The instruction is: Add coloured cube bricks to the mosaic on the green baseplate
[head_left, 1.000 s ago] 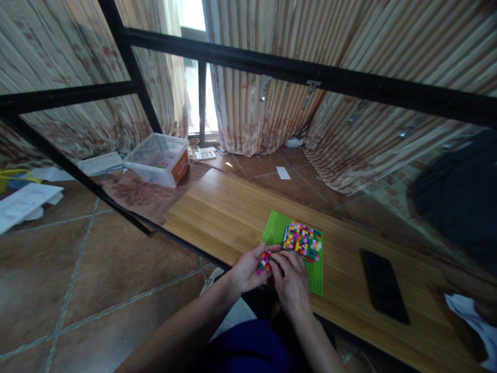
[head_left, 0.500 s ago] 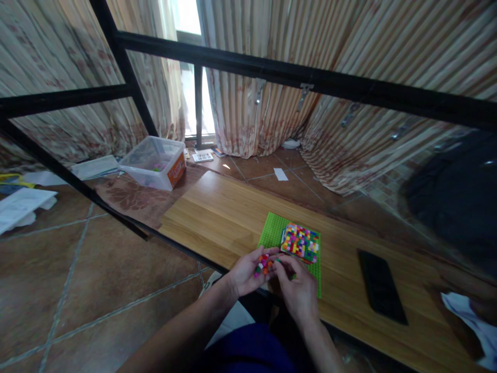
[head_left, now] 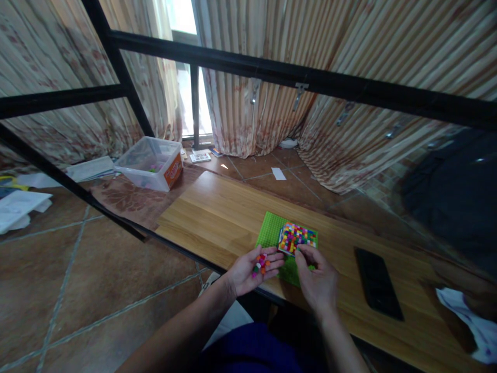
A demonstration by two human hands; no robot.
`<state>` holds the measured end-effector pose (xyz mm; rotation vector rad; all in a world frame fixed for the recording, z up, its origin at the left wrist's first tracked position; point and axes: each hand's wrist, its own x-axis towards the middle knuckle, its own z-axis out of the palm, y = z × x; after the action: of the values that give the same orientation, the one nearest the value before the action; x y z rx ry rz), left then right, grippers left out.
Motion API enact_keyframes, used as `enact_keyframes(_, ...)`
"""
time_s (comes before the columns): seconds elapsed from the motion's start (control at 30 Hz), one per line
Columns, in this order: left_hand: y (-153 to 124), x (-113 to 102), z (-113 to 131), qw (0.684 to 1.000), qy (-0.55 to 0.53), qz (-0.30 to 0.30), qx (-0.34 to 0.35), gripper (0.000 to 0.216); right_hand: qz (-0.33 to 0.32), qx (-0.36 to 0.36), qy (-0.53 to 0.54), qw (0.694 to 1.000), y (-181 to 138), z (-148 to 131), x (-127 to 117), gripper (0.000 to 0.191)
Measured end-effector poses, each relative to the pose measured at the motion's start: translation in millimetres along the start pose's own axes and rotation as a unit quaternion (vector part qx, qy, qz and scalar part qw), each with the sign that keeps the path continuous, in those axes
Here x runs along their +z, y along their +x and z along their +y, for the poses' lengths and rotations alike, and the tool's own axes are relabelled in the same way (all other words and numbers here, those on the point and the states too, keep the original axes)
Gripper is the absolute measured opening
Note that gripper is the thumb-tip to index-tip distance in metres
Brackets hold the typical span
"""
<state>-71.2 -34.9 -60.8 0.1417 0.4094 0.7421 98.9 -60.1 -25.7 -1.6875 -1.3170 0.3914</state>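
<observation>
A green studded baseplate [head_left: 269, 233] lies on the wooden table [head_left: 217, 212]. A patch of small multicoloured bricks [head_left: 297, 238] covers its right part. My left hand [head_left: 250, 269] is cupped palm up at the table's near edge, with several small coloured bricks [head_left: 261, 263] lying in it. My right hand [head_left: 316, 277] is to the right of it, fingers pinched at the near edge of the coloured patch. What the pinch holds is too small to make out.
A black phone [head_left: 376, 284] lies flat on the table to the right. A clear plastic box [head_left: 149, 161] with an orange label stands on the floor at the back left. Black metal bars cross above. Papers lie on the tiled floor at left, white cloth at far right.
My right hand has left the bricks in my left palm and moved right and forward to the edge of the coloured patch. My left hand has opened a little.
</observation>
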Motion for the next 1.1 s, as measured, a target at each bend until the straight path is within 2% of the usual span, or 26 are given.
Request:
enact_keyframes(0.13,0,1,0,1.000,-0.002,0.007,-0.003,0.038,-0.007,-0.020,-0.020,1.000,8,1,-1,0.033)
enact_keyframes(0.23,0,0,1,1.000,-0.002,0.008,-0.007,0.038,-0.009,-0.078,-0.059,0.995,15,0,-1,0.032)
enact_keyframes(0.33,1,0,1,1.000,-0.002,0.010,-0.007,0.040,0.021,-0.153,-0.116,0.981,21,0,2,0.028)
enact_keyframes(0.4,1,0,0,1.000,-0.003,0.010,-0.007,0.040,0.050,-0.174,-0.146,0.973,23,2,5,0.026)
enact_keyframes(0.6,1,-1,0,1.000,-0.002,0.012,-0.006,0.039,0.073,-0.158,-0.162,0.971,23,9,17,0.025)
enact_keyframes(0.87,0,-1,0,1.000,0.010,0.006,-0.007,0.037,0.038,-0.148,-0.162,0.975,24,11,25,0.028)
enact_keyframes(1.1,0,0,1,1.000,0.014,0.005,-0.010,0.037,0.034,-0.155,-0.195,0.968,23,6,25,0.023)
